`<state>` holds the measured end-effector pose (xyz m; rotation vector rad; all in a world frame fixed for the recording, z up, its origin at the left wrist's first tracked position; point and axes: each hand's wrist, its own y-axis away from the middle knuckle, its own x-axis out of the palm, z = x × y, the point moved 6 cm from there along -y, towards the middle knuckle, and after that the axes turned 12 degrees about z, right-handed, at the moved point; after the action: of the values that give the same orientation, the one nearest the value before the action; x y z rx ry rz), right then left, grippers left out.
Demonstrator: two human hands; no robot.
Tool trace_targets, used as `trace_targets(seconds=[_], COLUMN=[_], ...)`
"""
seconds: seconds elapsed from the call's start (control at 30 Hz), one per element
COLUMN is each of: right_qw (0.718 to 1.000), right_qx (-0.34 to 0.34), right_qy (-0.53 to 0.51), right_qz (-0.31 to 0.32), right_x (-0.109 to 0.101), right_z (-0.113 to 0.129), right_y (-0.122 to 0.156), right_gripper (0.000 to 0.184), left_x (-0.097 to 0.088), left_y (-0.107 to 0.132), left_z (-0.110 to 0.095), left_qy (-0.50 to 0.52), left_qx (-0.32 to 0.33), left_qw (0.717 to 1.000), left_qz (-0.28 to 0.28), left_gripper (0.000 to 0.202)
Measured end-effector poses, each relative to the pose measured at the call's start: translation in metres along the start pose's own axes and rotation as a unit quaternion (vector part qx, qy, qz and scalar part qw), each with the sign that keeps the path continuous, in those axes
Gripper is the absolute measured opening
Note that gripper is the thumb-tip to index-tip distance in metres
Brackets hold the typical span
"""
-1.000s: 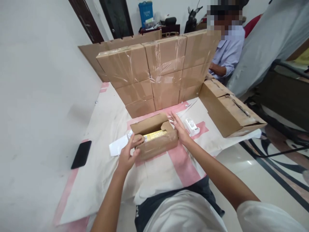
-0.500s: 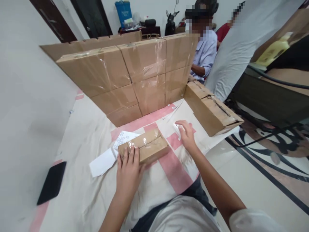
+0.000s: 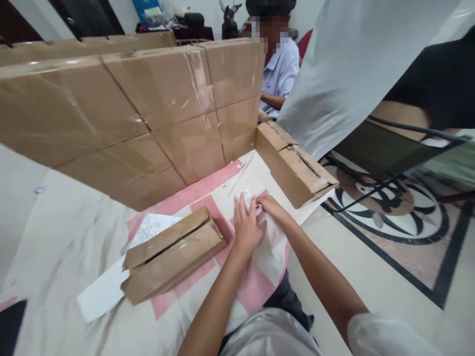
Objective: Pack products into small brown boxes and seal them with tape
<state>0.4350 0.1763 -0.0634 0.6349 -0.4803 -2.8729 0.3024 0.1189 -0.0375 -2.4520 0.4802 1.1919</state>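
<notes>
My left hand [image 3: 248,228] and my right hand [image 3: 273,208] meet over the right part of the cloth. Between their fingers is a small crumpled wad of clear plastic tape [image 3: 245,195], partly hidden by the hands. Both hands are closed on it. To the left of my forearm lies a small cardboard box [image 3: 178,259], touched by neither hand. A dark gap runs along its top, and the flaps at its near left end stand slightly apart. Under its far left side are white papers [image 3: 102,289] with printed characters on one.
A tall wall of taped cardboard boxes [image 3: 178,113] stands behind. Another long box [image 3: 297,158] sits at the right edge of the pink-and-cream cloth [image 3: 70,237]. A dark flat object [image 3: 11,324] lies at lower left. Beyond, a person [image 3: 280,69] sits beside a hanging white sheet [image 3: 334,74].
My left hand has let go of the small box and joined my right hand at the wad. The box has turned, and its top shows a gap without shiny tape. The view has shifted right.
</notes>
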Motion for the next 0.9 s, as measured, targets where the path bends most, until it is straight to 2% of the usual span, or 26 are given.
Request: trace_targets(seconds=[0.07,0.1,0.23,0.4,0.53,0.67,0.9], right_qw=[0.999,0.998,0.995,0.993,0.991,0.989,0.988], right_qx=[0.041,0.057,0.095,0.112,0.121,0.096,0.066], right_qy=[0.007,0.011,0.019,0.008,-0.049,-0.087,-0.088], right_qz=[-0.004,-0.006,-0.009,-0.037,-0.041,-0.07,-0.105], right_x=[-0.002,-0.002,-0.003,-0.005,0.004,0.009,0.001], right_z=[-0.004,-0.005,-0.001,0.007,0.005,0.01,0.025], right_y=[-0.005,-0.006,-0.004,0.001,0.001,0.009,0.023], right_gripper=[0.026,0.025,0.029,0.034,0.025,0.024,0.029], left_x=[0.014,0.018,0.026,0.031,0.028,0.024,0.023], left_y=[-0.024,-0.032,-0.038,-0.034,-0.036,-0.037,-0.035], left_z=[0.024,0.035,0.057,0.059,0.058,0.059,0.057], left_qy=[0.013,0.021,0.034,0.014,0.015,0.021,0.021], left_qx=[-0.049,-0.054,-0.025,-0.006,-0.013,-0.028,-0.008], left_qw=[0.999,0.998,0.999,0.999,0.999,0.999,0.999], left_qz=[0.006,0.007,-0.011,-0.037,-0.039,-0.032,-0.032], left_gripper=[0.095,0.1,0.106,0.102,0.1,0.102,0.096])
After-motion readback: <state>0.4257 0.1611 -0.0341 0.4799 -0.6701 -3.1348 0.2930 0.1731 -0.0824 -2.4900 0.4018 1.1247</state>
